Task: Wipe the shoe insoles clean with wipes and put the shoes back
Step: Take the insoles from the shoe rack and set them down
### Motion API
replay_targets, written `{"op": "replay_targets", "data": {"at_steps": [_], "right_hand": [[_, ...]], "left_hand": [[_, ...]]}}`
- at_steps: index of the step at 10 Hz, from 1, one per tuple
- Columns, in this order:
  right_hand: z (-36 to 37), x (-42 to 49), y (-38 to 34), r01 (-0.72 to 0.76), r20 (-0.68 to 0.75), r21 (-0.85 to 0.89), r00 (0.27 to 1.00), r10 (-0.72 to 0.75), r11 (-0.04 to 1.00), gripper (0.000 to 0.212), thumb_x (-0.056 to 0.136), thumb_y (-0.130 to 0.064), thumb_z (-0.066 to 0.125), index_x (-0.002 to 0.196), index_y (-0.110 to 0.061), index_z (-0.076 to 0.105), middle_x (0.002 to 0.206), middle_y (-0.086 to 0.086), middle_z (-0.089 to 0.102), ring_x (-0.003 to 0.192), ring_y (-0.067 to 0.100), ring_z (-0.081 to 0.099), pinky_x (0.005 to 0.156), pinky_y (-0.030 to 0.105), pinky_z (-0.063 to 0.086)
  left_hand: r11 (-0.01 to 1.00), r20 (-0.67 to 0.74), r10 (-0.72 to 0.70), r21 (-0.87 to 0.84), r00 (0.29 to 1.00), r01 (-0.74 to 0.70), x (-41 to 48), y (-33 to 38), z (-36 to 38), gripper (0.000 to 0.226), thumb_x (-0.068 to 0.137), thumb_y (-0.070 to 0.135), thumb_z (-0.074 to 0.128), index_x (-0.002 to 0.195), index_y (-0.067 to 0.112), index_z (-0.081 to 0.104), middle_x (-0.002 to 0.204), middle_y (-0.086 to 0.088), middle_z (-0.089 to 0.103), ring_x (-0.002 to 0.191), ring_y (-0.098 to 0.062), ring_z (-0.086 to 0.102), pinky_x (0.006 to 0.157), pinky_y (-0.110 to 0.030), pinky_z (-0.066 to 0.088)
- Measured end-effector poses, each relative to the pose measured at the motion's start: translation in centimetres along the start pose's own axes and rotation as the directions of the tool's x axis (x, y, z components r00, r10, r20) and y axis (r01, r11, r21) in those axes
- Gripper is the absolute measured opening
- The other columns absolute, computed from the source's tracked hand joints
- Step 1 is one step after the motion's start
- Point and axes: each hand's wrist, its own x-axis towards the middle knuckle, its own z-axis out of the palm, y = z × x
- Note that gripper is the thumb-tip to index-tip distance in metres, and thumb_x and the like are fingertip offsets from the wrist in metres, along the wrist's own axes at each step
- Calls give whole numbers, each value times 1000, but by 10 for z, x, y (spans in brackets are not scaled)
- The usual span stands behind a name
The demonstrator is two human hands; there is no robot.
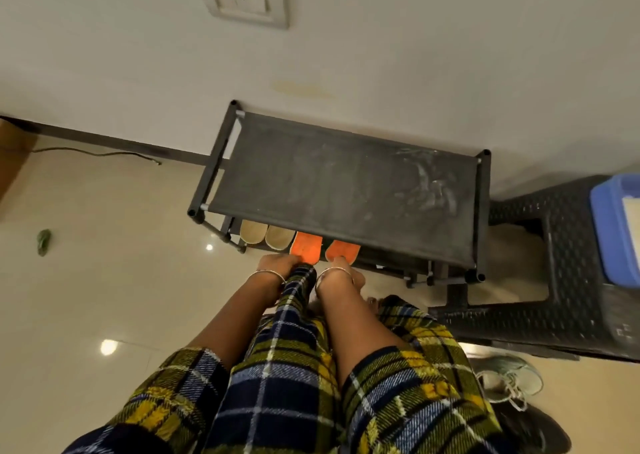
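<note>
Head view, fingers (pixel 282 263) holding orange shoes (pixel 305 245)

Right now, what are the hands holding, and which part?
The left hand grips the heel of one orange shoe on the rack. The right hand is at the other shoe's heel; grip or just touch, I cannot tell.

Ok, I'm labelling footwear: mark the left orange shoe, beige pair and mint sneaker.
left orange shoe (pixel 305 245), head view, middle of insole
beige pair (pixel 278 237), head view, right shoe's insole
mint sneaker (pixel 512 374), head view, laced upper
</note>
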Motion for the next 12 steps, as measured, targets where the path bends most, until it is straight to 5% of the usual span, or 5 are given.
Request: {"op": "replay_targets", "data": {"at_steps": [1, 2, 5, 8, 12], "right_hand": [[-16, -56, 14, 121, 214, -25, 970, -113, 992, 10, 98, -23, 55, 91, -16, 54, 83, -2, 53, 70, 14, 54, 60, 28, 46], [-15, -86, 6, 78, 180, -6, 981, -76, 997, 9, 94, -15, 57, 88, -10, 54, 69, 2, 54, 56, 14, 52, 47, 25, 44], [-35, -204, -2, 185, 430, -20, 889, -159, 982, 24, 93, -18, 58, 74, -4, 57, 67, 7, 58, 59, 18, 55, 53, 26, 53], [40, -287, 81, 421, 588, -273, 785, -197, 865, 26, 95, -18, 56, 75, -2, 58, 68, 12, 60, 59, 21, 58, 53, 30, 55], [129, -258, 226, 439, 630, -423, 771, -91, 792, 10, 85, 5, 63, 80, 3, 55, 74, 17, 57, 61, 23, 59, 68, 36, 61]], "left_hand": [[986, -50, -3, -166, 999, -5, -29, -11, -25, 15, 85, 12, 66, 76, 2, 61, 62, -10, 57, 45, -17, 53, 39, -19, 39], [936, -17, -2, -351, 1000, -4, -56, -16, -47, 13, 87, 13, 63, 82, 1, 64, 56, -7, 60, 35, -13, 51, 38, -19, 40], [824, 161, 26, -562, 987, 70, -145, -47, -139, 20, 97, 22, 49, 95, 5, 60, 89, -7, 68, 91, -22, 65, 94, -39, 47], [631, 58, 27, -776, 998, 28, -182, -130, -238, 19, 94, 22, 52, 100, 5, 59, 95, -6, 69, 83, -19, 67, 82, -37, 52], [348, -80, -203, -937, 976, -5, -150, -253, -300, 17, 99, 16, 47, 87, 8, 56, 84, -6, 65, 76, -17, 63, 66, -32, 50]]}}
